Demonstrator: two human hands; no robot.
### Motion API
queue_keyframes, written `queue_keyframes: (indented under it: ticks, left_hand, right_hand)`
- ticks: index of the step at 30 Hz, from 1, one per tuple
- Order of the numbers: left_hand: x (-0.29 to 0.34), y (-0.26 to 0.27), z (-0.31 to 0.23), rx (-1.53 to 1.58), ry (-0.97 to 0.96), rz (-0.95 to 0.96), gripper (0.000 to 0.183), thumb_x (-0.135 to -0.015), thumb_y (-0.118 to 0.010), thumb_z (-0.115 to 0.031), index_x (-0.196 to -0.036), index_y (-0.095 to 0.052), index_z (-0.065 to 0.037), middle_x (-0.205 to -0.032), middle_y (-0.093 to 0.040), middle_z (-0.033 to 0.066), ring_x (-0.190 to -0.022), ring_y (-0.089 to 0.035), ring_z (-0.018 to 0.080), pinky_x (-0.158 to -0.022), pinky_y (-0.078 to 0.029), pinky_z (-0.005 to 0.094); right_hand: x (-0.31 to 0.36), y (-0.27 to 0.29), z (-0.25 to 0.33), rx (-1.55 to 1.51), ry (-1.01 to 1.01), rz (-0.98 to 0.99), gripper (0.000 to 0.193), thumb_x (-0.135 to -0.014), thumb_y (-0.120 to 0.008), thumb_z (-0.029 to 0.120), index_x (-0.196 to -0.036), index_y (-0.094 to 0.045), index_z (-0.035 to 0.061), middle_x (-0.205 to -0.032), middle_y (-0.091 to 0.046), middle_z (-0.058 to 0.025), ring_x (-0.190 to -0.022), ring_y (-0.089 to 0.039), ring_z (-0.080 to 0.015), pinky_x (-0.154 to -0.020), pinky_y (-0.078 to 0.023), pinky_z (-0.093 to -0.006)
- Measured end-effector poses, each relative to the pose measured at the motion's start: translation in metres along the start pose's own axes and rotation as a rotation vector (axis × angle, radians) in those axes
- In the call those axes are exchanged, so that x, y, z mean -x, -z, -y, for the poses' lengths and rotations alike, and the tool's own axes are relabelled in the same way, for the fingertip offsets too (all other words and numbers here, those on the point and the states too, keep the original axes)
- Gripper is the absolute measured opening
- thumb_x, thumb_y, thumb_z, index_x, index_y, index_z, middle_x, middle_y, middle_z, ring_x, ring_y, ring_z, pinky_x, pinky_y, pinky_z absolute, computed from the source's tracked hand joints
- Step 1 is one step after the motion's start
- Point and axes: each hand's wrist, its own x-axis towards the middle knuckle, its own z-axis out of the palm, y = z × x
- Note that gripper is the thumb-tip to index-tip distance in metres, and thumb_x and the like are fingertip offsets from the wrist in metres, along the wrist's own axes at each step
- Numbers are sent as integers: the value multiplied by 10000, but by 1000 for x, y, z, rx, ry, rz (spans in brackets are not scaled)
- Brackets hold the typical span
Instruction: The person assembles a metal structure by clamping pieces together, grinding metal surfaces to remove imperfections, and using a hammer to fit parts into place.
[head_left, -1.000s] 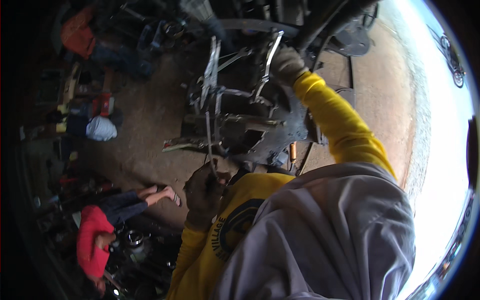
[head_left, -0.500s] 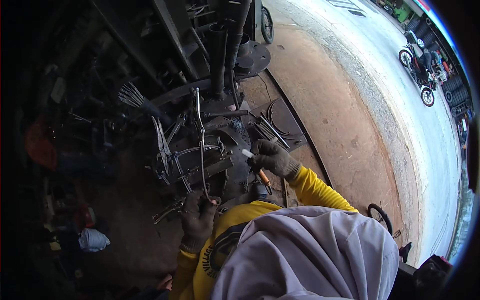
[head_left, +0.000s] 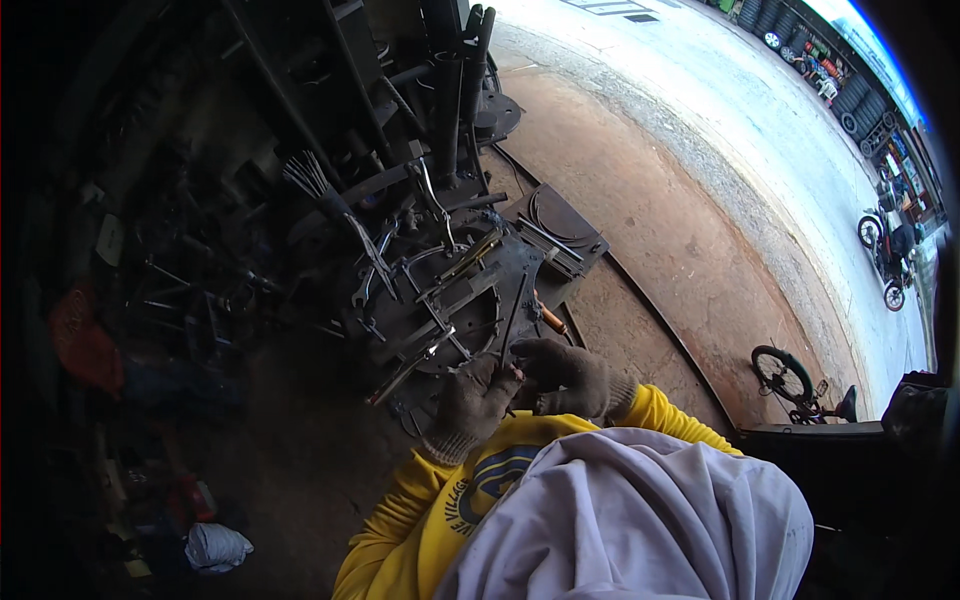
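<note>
Our brown-gloved left hand (head_left: 472, 402) grips a thin, dark rod (head_left: 514, 316); whether our brown-gloved right hand (head_left: 568, 378) does, we cannot tell.

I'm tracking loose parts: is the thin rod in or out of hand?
In: the rod ends between the gloved left hand and right hand; which one grips it, I cannot tell.

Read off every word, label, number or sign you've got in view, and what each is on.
Yellow shirt: dark capital letters curve around a round blue-and-yellow emblem; wording withheld.
Shopfront panels across the road: too small to read.
Dark rod by the left hand: no lettering I can make out.
</note>
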Motion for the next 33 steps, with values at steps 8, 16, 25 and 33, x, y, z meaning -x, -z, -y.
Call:
queue_keyframes:
  ticks: [8, 16, 25, 33]
  left_hand:
    - [12, -6, -11, 13, -43, 98, 79, -995, -598, -93, -1003, -644, -30, -880, -685, 30, -819, -638, 79, -702, -527, 234]
    - [0, 3, 3, -167, 99, -3, 151, -1001, -578, -96, -1121, -593, -5, -887, -709, 59, -758, -678, 100, -655, -585, 250]
    - [-40, -19, 0, 104, 388, 30, 145, -979, -608, -95, -1092, -587, -6, -924, -724, 104, -739, -714, 152, -659, -588, 253]
    - [-66, -21, 22, -251, 382, 34, 161, -975, -628, -174, -1043, -610, -29, -870, -729, 85, -671, -700, 127, -536, -531, 238]
  right_hand:
    - [15, -23, -35, -79, 65, -83, 509, -923, -677, 32, -1393, -487, -6, -1149, -665, -119, -1009, -648, -178, -896, -530, -326]
    - [34, -25, -64, -49, -289, -424, 439, -921, -514, -4, -1345, -596, 74, -927, -690, -85, -739, -663, -124, -662, -559, -292]
    - [11, -16, -86, 829, 137, -342, 243, -865, -706, 277, -1064, -726, 139, -842, -683, -125, -728, -677, -319, -621, -535, -395]
    - [-8, -13, -83, 653, -146, -368, 228, -886, -685, 330, -974, -735, 126, -870, -701, -131, -778, -683, -342, -672, -539, -424]
